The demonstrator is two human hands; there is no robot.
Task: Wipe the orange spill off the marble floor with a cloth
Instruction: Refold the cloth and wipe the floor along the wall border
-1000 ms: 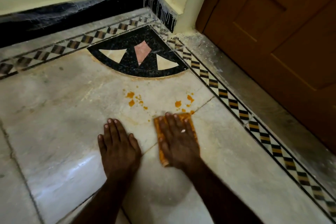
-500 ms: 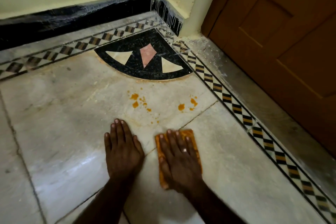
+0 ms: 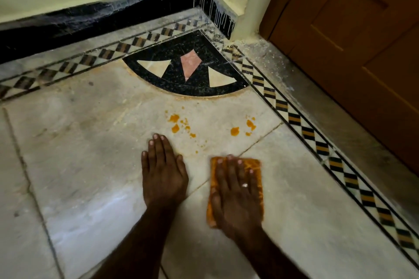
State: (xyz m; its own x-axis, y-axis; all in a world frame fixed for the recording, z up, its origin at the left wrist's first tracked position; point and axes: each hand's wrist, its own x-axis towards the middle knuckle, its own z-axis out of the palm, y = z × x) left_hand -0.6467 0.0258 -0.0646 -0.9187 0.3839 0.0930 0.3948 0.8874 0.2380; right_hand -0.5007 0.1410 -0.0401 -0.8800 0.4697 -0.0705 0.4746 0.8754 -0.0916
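Orange spill drops lie on the pale marble floor [image 3: 90, 142] in two clusters, a left one [image 3: 175, 123] and a right one [image 3: 242, 128]. An orange cloth [image 3: 256, 165] lies flat on the floor just below the right cluster. My right hand [image 3: 235, 190] presses down on the cloth with spread fingers and covers most of it; a ring shows on one finger. My left hand [image 3: 162, 172] rests flat on bare marble, its fingertips just below the left cluster and apart from it.
A black quarter-circle inlay [image 3: 195, 90] fills the room corner beyond the spill. Checkered border strips [image 3: 301, 127] run along both walls. A brown wooden door [image 3: 362, 52] stands at the right, a black skirting [image 3: 90, 22] at the back wall.
My right hand has slid the cloth back towards me, away from the right drops it nearly touched. The left hand stays planted flat on the floor.
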